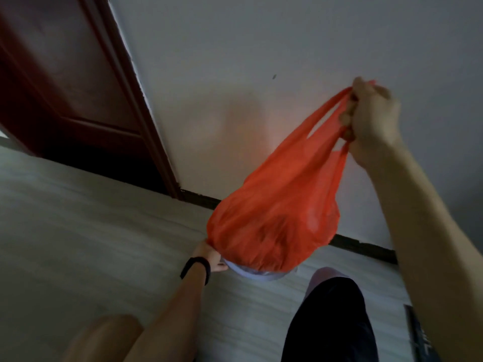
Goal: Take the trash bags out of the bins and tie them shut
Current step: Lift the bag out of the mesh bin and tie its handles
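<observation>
Right hand [371,121] is up high, fingers curled tight around both handles of the orange bag [277,205], bunched together in one fist. That looks like a lifting grip: gather the loops, pull straight up, and the mouth narrows ready for tying. The bag hangs stretched below and to the left of those fingers, its belly heavy with something dark inside.

Down low, the left hand [209,257] is pressed to the rim of the pale bin [258,274], right at the bag's bottom corner. Whether those fingers pinch the plastic or just brace the rim, I cannot tell; they are hidden behind the bag. My guess is it steadies the bin so it stays put while the bag comes free.

The bag's underside sits right at the bin's mouth, so I'd judge it nearly out, not yet tied.

Around the hands: a white wall [261,48] close behind the bag, a dark baseboard [366,248] beneath it, a reddish door [65,87] well off to the left of the lower hand, pale floor [78,231] below. The person's dark-clad leg [332,317] sits just beside the bin. Nothing blocks the upward path.
</observation>
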